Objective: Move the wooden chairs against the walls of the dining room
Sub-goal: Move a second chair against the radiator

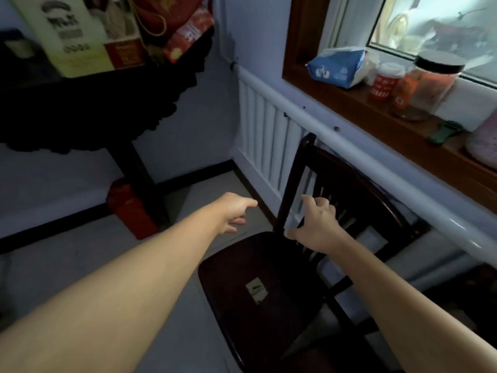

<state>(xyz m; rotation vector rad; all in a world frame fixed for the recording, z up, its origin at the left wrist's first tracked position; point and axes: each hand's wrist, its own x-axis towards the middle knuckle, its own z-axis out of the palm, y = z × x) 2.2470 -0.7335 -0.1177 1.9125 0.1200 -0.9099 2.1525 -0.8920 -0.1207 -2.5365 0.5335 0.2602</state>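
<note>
A dark wooden chair [258,267] stands with its slatted back against the white radiator [269,130] under the window. A small pale label is stuck on its seat. My right hand [317,227] hovers in front of the back slats, fingers spread and curled, holding nothing. My left hand [234,214] is stretched out over the floor to the left of the chair back, fingers loosely apart, touching nothing.
A dark table with a black fringed cloth [107,103] and boxes on it stands at the left wall. A red box [131,208] sits on the floor by its leg. The wooden windowsill [376,109] carries a blue bag and jars.
</note>
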